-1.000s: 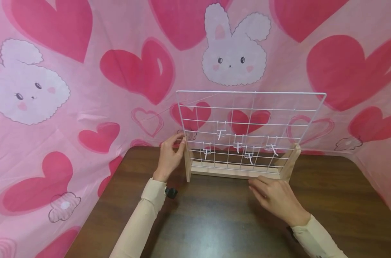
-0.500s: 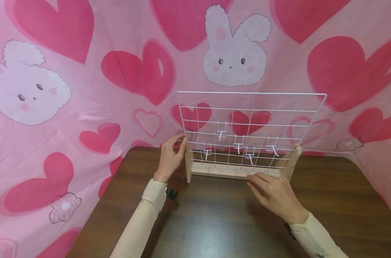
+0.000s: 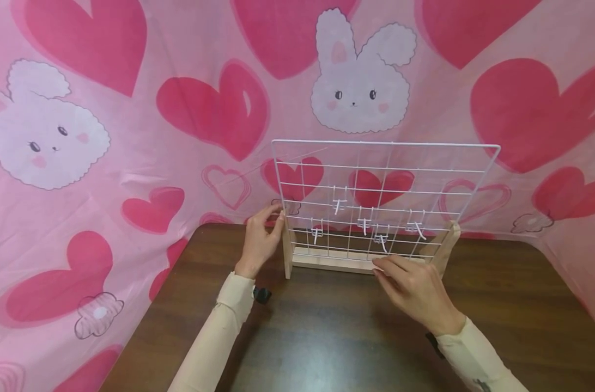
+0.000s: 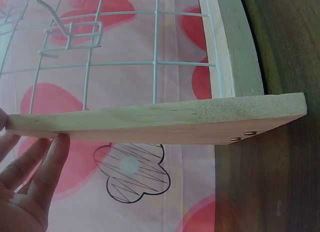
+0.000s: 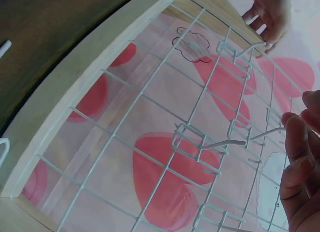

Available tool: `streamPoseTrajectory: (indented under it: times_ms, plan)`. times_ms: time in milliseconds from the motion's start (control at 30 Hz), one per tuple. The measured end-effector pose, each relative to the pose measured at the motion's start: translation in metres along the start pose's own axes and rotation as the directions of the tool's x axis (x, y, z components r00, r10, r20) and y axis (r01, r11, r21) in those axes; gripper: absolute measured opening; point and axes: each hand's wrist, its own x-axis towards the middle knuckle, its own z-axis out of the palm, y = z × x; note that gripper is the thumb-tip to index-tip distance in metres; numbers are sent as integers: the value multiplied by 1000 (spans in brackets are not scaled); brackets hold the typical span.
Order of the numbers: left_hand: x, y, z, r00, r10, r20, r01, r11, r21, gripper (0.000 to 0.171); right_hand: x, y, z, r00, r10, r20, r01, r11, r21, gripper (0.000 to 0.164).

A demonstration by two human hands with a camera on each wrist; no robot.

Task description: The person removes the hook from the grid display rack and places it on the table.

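A white wire grid display rack (image 3: 346,190) stands on the table in wooden side supports joined by a wooden base bar. Several white wire hooks (image 3: 365,224) hang on its lower half; one hook (image 5: 190,139) shows close up in the right wrist view. My left hand (image 3: 260,239) pinches the upper end of the left wooden support (image 4: 150,117), thumb and fingertips at its edge. My right hand (image 3: 417,288) hovers before the lower right of the grid, fingers loosely bent, just below a hook. Nothing shows between its fingers (image 5: 295,137); some of them are hidden.
Under the rack lies a dark wooden table (image 3: 317,337). A pink cloth (image 3: 189,43) printed with hearts and rabbits hangs behind and at the sides. White wire pieces (image 5: 4,144), cut off by the frame, show at the left edge of the right wrist view.
My right hand has risen slightly and moved a little left towards the hooks. The left hand keeps its place on the support, and the rack has not moved.
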Motion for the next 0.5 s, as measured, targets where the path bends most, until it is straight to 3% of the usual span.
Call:
streamPoseTrajectory:
  times_ms: [500]
  plan:
    - [0,-1,-1,1000,-4,2,4,1000,-7,28,27,-1,0,998,-31,-56,32,999,10,28]
